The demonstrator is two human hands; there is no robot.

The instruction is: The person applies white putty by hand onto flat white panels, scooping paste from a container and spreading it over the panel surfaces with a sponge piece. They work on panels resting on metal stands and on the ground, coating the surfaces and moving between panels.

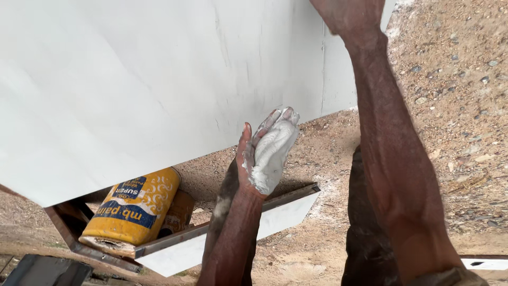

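The left hand (267, 153) is open and cupped, palm up, carrying a lump of white putty (272, 151) that coats the palm and fingers; it hangs just below the lower edge of the big white panel (132, 79), apart from it. The putty looks soft and sticky, a paste that clings to skin and would smear rather than lift cleanly, so it is best scooped with fingertips or carried in a hollowed palm as here. It seems light.

The right hand (349, 13) reaches up to the panel near its right edge, at the top of the view; it is cut off by the frame, so I cannot tell how its fingers stand. The panel looks stiff, smooth and broad, probably awkward to shift alone, and a freshly coated face would mark easily, so edges are the place to grip it.

Below the panel's lower left corner a yellow can (132, 209) lies tilted inside a metal frame (174, 241). Sandy gravel ground (455, 106) lies all around.
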